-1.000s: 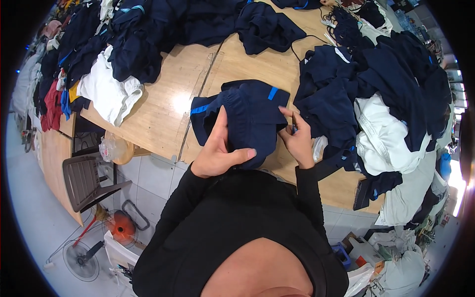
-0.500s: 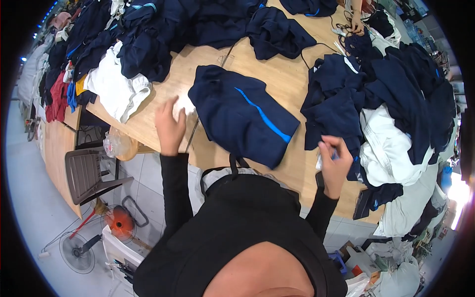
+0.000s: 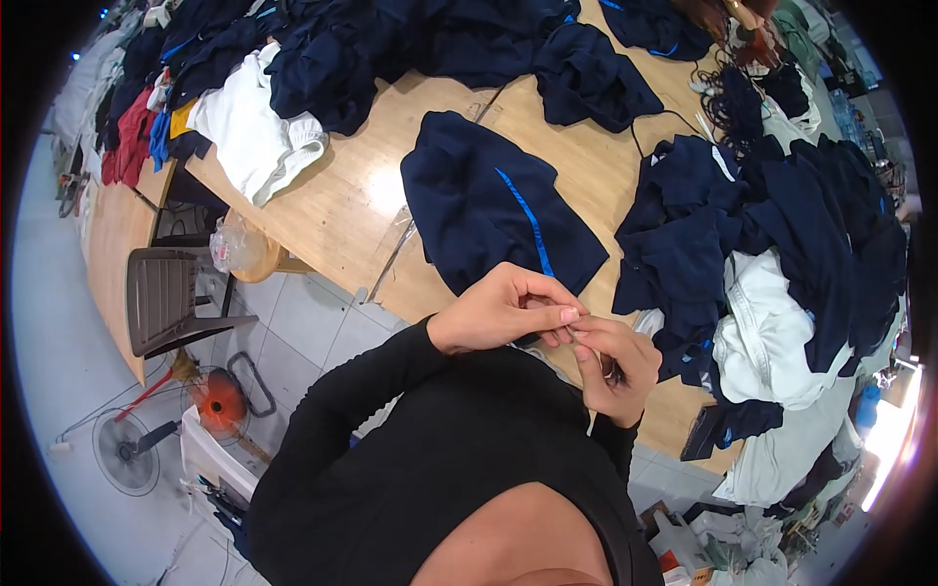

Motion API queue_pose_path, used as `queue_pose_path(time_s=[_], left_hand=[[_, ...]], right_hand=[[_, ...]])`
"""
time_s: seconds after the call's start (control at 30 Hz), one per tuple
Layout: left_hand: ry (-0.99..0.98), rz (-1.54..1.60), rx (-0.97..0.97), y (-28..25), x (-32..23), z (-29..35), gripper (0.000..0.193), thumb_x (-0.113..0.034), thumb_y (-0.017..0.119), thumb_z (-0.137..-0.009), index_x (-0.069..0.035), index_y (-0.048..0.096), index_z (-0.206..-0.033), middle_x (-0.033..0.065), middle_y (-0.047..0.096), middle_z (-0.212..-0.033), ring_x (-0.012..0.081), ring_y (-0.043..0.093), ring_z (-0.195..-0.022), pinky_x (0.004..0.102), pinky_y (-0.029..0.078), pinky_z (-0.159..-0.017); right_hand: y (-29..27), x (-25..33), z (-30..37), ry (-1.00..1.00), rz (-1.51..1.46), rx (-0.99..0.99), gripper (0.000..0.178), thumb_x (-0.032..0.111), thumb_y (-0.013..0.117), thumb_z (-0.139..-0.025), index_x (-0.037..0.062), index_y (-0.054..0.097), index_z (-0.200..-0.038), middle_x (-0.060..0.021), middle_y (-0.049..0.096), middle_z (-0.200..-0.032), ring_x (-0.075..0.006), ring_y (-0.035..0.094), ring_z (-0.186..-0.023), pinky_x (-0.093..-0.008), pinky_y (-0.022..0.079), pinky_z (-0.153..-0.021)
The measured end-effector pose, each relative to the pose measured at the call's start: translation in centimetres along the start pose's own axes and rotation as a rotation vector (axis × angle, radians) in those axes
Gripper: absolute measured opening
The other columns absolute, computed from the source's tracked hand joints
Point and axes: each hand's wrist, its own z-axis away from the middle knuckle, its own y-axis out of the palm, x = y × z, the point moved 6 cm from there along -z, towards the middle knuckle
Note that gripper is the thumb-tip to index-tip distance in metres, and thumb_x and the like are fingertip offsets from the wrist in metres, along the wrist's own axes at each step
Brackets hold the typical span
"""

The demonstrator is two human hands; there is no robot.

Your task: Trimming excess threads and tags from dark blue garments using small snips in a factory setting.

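In front of me on the wooden table [image 3: 366, 146] lies a folded navy garment [image 3: 469, 195] with a bright blue stripe [image 3: 528, 217] down one side. My left hand [image 3: 503, 311] and my right hand [image 3: 620, 366] meet over its near edge, fingertips pinched together. Whatever sits between the fingertips is too small to make out. Something dark shows within the curled fingers of my right hand, but its kind is hidden.
Navy clothes [image 3: 762, 215] and a white garment [image 3: 772, 337] are heaped at the right. More navy garments [image 3: 420, 44] cover the far side, beside white clothing [image 3: 259, 132]. A brown plastic chair [image 3: 176, 293] and a fan [image 3: 127, 449] stand left. Another person's hand [image 3: 747, 15] shows far right.
My hands, held apart on either side of the garment before, have come together at its near edge. The left moved right, the right slightly left and down. My view has shifted a little.
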Motion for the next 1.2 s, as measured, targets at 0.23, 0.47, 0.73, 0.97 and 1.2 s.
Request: queue_pose_path(time_s=[0.23, 0.47, 0.73, 0.97, 1.2], left_hand=[[0.11, -0.087, -0.134, 0.0, -2.7, 0.8, 0.014, -0.004, 0.074, -0.104, 0.006, 0.079, -0.114, 0.0113, 0.081, -0.101, 0.014, 0.078, -0.088, 0.0246, 0.064, -0.077], [0.351, -0.417, -0.157, 1.2, -8.1, 2.7, 0.009, 0.001, 0.077, -0.1, 0.006, 0.078, -0.107, 0.0119, 0.081, -0.099, 0.0138, 0.079, -0.088, 0.0253, 0.063, -0.077], [0.696, -0.543, -0.058, 3.0, -10.6, 4.5, 0.012, 0.007, 0.082, -0.091, 0.003, 0.078, -0.102, 0.0124, 0.081, -0.097, 0.02, 0.081, -0.09, 0.029, 0.064, -0.078], [0.665, -0.44, 0.024, 3.5, -10.4, 5.1, 0.016, 0.007, 0.085, -0.089, 0.002, 0.073, -0.099, 0.0184, 0.079, -0.099, 0.0271, 0.081, -0.094, 0.0341, 0.065, -0.082], [0.606, -0.285, 0.059, 3.9, -10.0, 5.2, 0.018, 0.01, 0.084, -0.088, 0.002, 0.07, -0.096, 0.0212, 0.077, -0.099, 0.0313, 0.08, -0.098, 0.0389, 0.066, -0.086]], right_hand=[[-0.4, 2.7, -1.1, -0.354, 0.32, 0.048, 0.03, -0.003, 0.082, -0.076, 0.0025, 0.078, -0.105, -0.0127, 0.081, -0.119, -0.0148, 0.063, -0.058, -0.0263, 0.044, -0.051], [-0.6, 5.7, -2.8, -0.638, 0.756, 0.286, 0.021, 0.009, 0.075, -0.083, 0.0117, 0.08, -0.104, -0.0016, 0.076, -0.139, -0.011, 0.04, -0.059, -0.0244, 0.029, -0.052], [-1.4, 8.1, -3.2, -0.878, 0.833, 0.327, 0.025, -0.001, 0.078, -0.08, 0.0151, 0.075, -0.099, 0.0065, 0.076, -0.132, -0.0107, 0.036, -0.055, -0.026, 0.023, -0.053], [-2.1, 8.4, -3.0, -1.054, 0.931, 0.325, 0.033, -0.007, 0.072, -0.087, 0.0172, 0.073, -0.109, 0.0102, 0.072, -0.139, -0.0103, 0.038, -0.054, -0.0259, 0.024, -0.052], [-2.6, 8.9, -3.3, -1.163, 0.991, 0.339, 0.04, -0.008, 0.065, -0.091, 0.0189, 0.072, -0.119, 0.0124, 0.068, -0.146, -0.0089, 0.04, -0.055, -0.0241, 0.026, -0.052]])
